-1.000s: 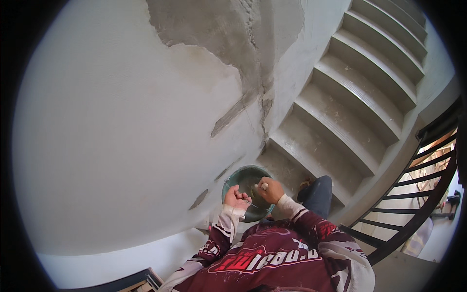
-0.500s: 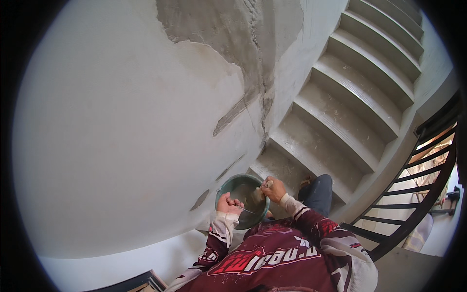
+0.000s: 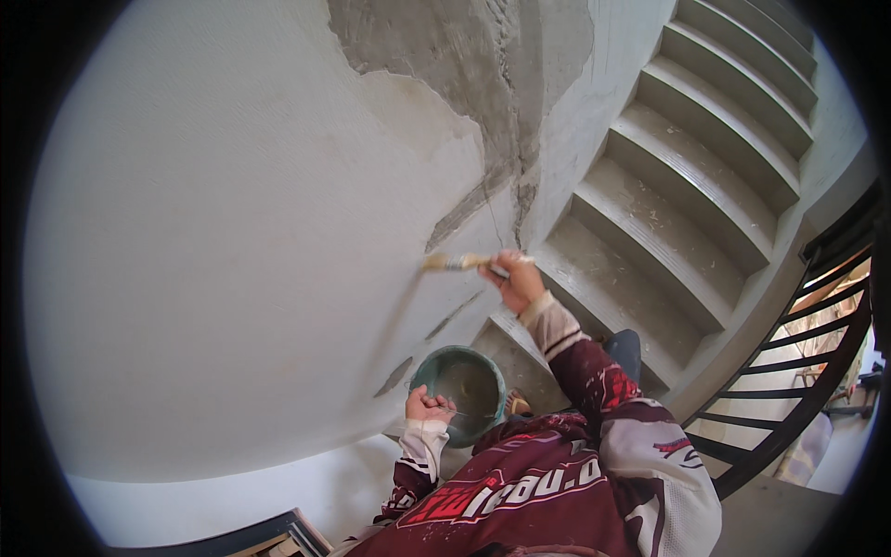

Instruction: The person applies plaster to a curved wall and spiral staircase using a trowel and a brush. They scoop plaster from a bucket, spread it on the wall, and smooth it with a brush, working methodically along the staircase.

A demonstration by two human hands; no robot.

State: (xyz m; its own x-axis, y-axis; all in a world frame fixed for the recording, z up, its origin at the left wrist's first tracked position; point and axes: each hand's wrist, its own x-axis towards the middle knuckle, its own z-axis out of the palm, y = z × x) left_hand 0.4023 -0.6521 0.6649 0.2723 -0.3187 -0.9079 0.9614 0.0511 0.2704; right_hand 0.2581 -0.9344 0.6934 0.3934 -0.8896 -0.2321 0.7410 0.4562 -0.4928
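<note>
My right hand (image 3: pixel 516 280) grips the handle of a paintbrush (image 3: pixel 453 264), its pale bristles pointing left at the white wall (image 3: pixel 260 278). The bristle tips are close to the wall, just below a grey bare strip; whether they touch it I cannot tell. Lower down, my left hand (image 3: pixel 429 406) is closed on the thin wire handle of a green bucket (image 3: pixel 499 408). Murky liquid (image 3: pixel 467 388) lies inside the bucket.
A large grey bare patch (image 3: pixel 427 74) with a rough crack runs down the wall. Curved concrete stairs (image 3: pixel 640 218) climb to the upper right. A dark railing (image 3: pixel 807 399) bends along the right side. A sandalled foot (image 3: pixel 517 403) stands beside the bucket.
My right hand has lifted the paintbrush out of the bucket and brought it up and left to the wall. My left hand stays at the bucket, which sits slightly lower in view.
</note>
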